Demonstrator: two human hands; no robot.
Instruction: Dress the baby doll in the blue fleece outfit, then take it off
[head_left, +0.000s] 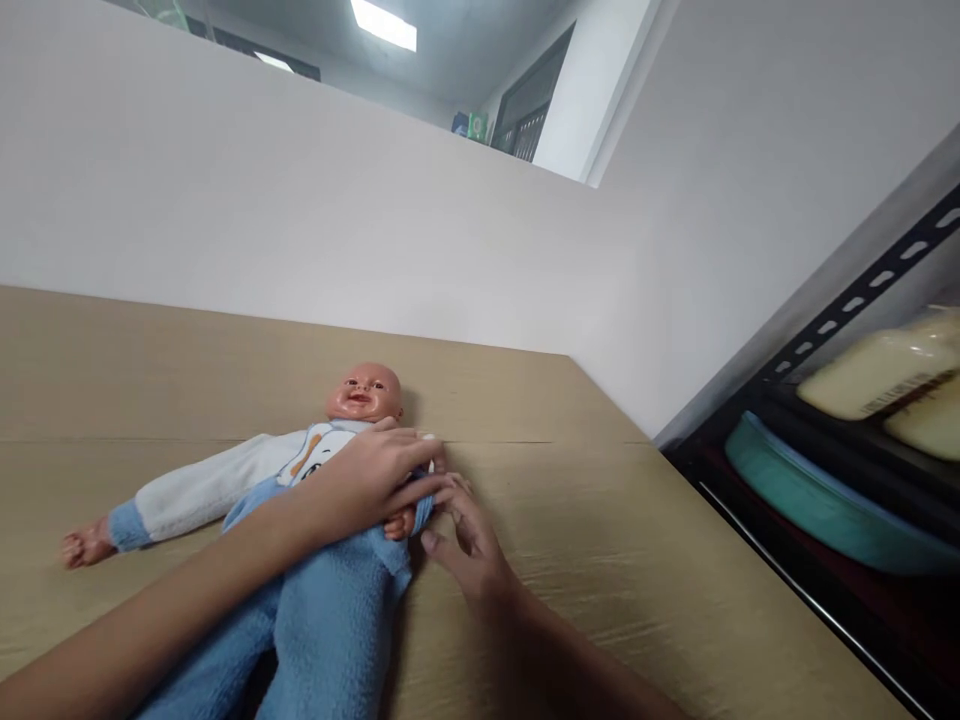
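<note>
A bald baby doll (365, 393) lies on its back on the table, dressed in a white top with a cartoon print and fuzzy blue trousers (330, 620). Across its chest reaches my left hand (382, 468), with the fingers closed over the sleeve of the doll's bent arm. The doll's small fist (399, 522) pokes out below those fingers. At the blue cuff (424, 510) of that sleeve, my right hand (474, 545) has its fingers and thumb curled around the edge. The doll's other arm (202, 490) stretches out to the left. My fingers partly hide the sleeve.
The tan table (570, 500) meets a white wall (337, 230) behind the doll. On the right stands a black rack (825, 340) with a teal basin (825, 500) and pale yellow packages (877, 375). A window-like opening shows above the wall.
</note>
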